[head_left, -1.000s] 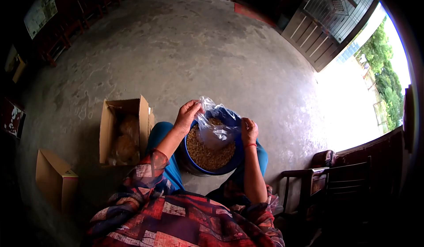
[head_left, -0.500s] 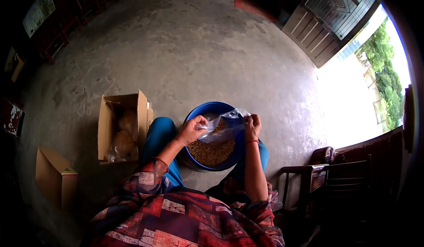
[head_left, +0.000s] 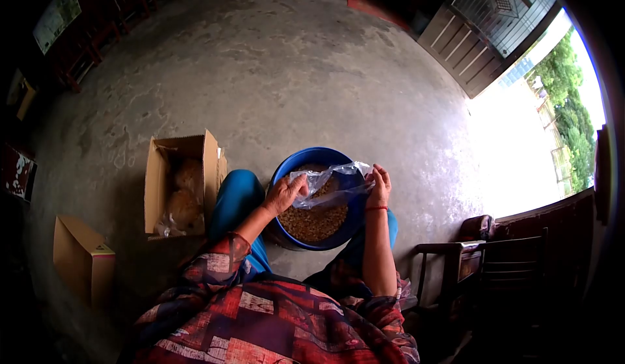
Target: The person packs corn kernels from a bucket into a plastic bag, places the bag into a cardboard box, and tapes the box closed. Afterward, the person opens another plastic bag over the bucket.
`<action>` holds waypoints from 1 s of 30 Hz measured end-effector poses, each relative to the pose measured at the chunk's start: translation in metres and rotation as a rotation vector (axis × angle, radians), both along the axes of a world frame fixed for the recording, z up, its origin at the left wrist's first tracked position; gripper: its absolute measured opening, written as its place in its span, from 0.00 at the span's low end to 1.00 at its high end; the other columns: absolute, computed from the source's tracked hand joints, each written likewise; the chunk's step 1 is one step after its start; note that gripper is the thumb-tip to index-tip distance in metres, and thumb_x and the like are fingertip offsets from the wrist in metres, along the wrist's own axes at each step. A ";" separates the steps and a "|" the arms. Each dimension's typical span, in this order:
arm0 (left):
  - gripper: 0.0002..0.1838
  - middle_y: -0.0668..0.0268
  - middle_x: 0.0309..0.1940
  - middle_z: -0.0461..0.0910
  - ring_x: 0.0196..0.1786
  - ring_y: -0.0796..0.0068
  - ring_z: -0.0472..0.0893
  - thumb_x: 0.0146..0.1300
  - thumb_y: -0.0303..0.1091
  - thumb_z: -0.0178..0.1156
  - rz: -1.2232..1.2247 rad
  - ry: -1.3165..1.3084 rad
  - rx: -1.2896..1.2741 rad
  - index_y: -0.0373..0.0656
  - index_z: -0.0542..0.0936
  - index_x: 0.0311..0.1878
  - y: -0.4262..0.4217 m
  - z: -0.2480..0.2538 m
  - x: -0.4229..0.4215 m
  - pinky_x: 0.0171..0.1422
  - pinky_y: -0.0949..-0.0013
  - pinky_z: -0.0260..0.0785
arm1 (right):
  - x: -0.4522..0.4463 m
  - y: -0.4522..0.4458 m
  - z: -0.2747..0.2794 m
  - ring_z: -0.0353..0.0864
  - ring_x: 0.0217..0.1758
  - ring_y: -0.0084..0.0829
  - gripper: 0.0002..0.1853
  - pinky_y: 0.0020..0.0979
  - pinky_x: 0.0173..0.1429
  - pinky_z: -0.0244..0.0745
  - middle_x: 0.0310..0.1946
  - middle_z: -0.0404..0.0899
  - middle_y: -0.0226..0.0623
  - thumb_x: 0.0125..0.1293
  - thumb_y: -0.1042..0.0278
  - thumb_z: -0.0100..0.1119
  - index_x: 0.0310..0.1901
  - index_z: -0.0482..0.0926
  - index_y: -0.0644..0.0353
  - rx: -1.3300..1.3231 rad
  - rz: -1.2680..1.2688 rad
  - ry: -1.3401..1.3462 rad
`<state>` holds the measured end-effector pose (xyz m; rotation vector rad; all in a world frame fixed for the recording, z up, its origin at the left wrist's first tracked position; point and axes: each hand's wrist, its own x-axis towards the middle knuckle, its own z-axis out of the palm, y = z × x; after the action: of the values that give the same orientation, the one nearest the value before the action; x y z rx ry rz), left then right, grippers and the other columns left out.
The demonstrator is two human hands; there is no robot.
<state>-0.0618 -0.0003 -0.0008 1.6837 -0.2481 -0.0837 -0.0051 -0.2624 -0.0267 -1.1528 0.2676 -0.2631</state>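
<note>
A clear plastic bag [head_left: 331, 195] is stretched between my two hands, over a blue bucket [head_left: 281, 173]. Small tan-brown pieces [head_left: 314, 226], like nuts or kernels, fill part of the bucket; their exact kind is too small to tell. My left hand [head_left: 284, 193] is closed on the bag's left side, above the bucket's left rim. On the other side my right hand [head_left: 379, 186], with a red band at the wrist, pinches the bag's right end just beyond the rim. The bucket stands between my knees.
On my left stands an open cardboard box [head_left: 156, 188] with filled plastic bags [head_left: 184, 209] inside. Another cardboard box [head_left: 83, 258] sits nearer at the lower left. A dark wooden chair [head_left: 511, 260] is at the right, below the open door [head_left: 485, 35] and doorway.
My hands have spread a little farther apart, the right one shifting right. The plastic bag is now pulled wider across the bucket.
</note>
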 end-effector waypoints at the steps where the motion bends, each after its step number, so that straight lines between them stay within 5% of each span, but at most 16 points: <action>1: 0.27 0.66 0.17 0.74 0.26 0.78 0.73 0.64 0.52 0.42 0.006 0.038 -0.040 0.38 0.76 0.22 -0.001 0.000 0.000 0.36 0.72 0.65 | 0.001 0.000 -0.001 0.71 0.25 0.21 0.09 0.19 0.28 0.65 0.20 0.71 0.30 0.58 0.75 0.53 0.40 0.74 0.65 0.036 0.007 -0.043; 15: 0.16 0.68 0.20 0.71 0.30 0.75 0.73 0.61 0.43 0.52 0.087 0.339 -0.818 0.43 0.73 0.23 0.009 0.002 0.007 0.41 0.69 0.67 | 0.001 -0.003 -0.004 0.68 0.22 0.19 0.07 0.19 0.28 0.64 0.20 0.71 0.28 0.55 0.74 0.53 0.37 0.75 0.63 -0.002 0.044 -0.019; 22: 0.19 0.67 0.21 0.71 0.30 0.74 0.73 0.62 0.48 0.50 0.048 0.344 -0.840 0.43 0.72 0.23 0.010 -0.004 0.008 0.42 0.68 0.68 | -0.002 0.001 0.006 0.66 0.20 0.18 0.07 0.18 0.25 0.62 0.19 0.70 0.27 0.55 0.75 0.52 0.36 0.75 0.63 -0.032 0.034 0.049; 24: 0.18 0.67 0.23 0.73 0.31 0.76 0.73 0.62 0.46 0.51 0.080 0.290 -0.654 0.41 0.74 0.25 0.007 -0.003 0.007 0.41 0.70 0.68 | -0.001 0.001 0.005 0.66 0.20 0.18 0.07 0.17 0.25 0.61 0.19 0.70 0.27 0.54 0.75 0.52 0.36 0.75 0.63 -0.032 0.032 0.048; 30: 0.07 0.71 0.23 0.74 0.29 0.82 0.74 0.58 0.36 0.57 0.130 0.233 -0.701 0.42 0.75 0.32 0.003 0.002 0.006 0.38 0.76 0.67 | 0.000 0.000 0.003 0.66 0.20 0.18 0.06 0.17 0.25 0.61 0.19 0.70 0.27 0.54 0.75 0.51 0.35 0.75 0.63 -0.014 0.027 0.029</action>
<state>-0.0561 0.0031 0.0008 0.9775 0.0156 -0.0834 -0.0055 -0.2620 -0.0237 -1.1743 0.2756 -0.2246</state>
